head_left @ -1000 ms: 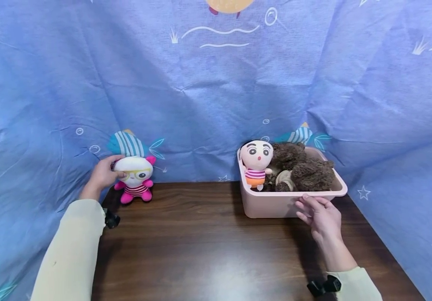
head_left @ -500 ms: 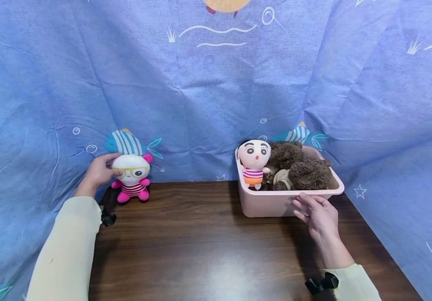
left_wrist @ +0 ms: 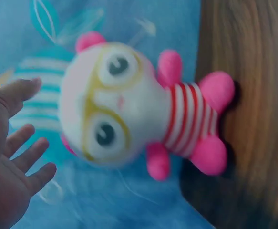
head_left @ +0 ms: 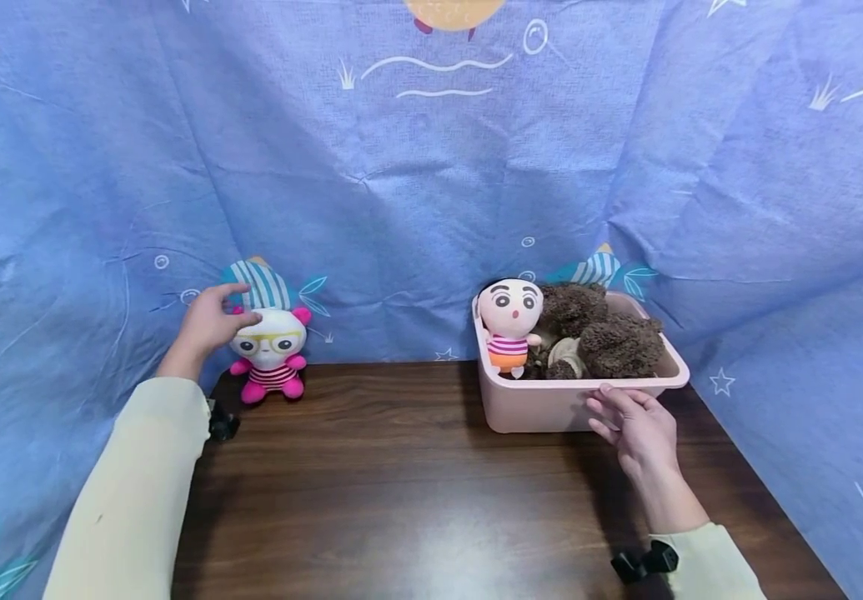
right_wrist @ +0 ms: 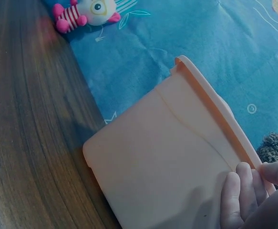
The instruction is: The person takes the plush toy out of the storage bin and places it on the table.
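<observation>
A plush panda toy (head_left: 272, 354) with pink ears, yellow glasses and a striped body sits upright at the table's back left corner. My left hand (head_left: 209, 325) is beside the top of its head, fingers spread and holding nothing; the left wrist view shows the hand (left_wrist: 15, 148) apart from the toy. At the right, my right hand (head_left: 644, 429) pinches the front rim of a pink plastic bin (head_left: 536, 408), thumb over the rim and fingers against the outer wall. Inside the bin are a boy doll (head_left: 509, 325) leaning at its left end and brown curly plush (head_left: 622, 346).
The dark wooden table (head_left: 386, 475) stretches between both hands. A blue patterned cloth (head_left: 416, 192) hangs close behind the table and along both sides. Black wrist cameras sit on both sleeves.
My left hand has let go of the panda's head and moved up slightly, uncovering its left-side eye. The panda stays seated. The right hand keeps its hold on the bin.
</observation>
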A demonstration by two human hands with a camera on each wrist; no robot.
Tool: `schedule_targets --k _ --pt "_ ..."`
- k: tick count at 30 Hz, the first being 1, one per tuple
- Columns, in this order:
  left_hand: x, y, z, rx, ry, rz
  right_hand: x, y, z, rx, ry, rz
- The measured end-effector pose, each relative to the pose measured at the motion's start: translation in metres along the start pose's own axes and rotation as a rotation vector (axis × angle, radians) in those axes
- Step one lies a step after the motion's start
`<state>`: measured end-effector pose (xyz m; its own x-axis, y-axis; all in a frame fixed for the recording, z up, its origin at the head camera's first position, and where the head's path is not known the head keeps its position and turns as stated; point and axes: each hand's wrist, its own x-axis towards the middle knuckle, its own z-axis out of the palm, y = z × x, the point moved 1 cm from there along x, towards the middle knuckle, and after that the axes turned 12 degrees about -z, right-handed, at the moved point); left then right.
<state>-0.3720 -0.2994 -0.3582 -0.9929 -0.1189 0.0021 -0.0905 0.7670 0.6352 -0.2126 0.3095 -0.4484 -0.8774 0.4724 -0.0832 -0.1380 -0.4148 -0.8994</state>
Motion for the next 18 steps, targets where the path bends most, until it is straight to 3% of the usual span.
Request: schedule_targets --k 4,8,18 --pt "-0.004 0.037 0.003 -0.024 -0.021 0.078 0.0 0.0 -0.001 -0.002 -0.003 0.001" --pt "-0.007 0.078 0.017 -0.078 -0.085 0.156 0.001 -0.001 -0.002 0.004 -0.004 0.004" --pt "-0.014 0.179 0.086 -0.142 -0.201 0.28 0.0 0.0 0.0 0.008 0.008 0.019"
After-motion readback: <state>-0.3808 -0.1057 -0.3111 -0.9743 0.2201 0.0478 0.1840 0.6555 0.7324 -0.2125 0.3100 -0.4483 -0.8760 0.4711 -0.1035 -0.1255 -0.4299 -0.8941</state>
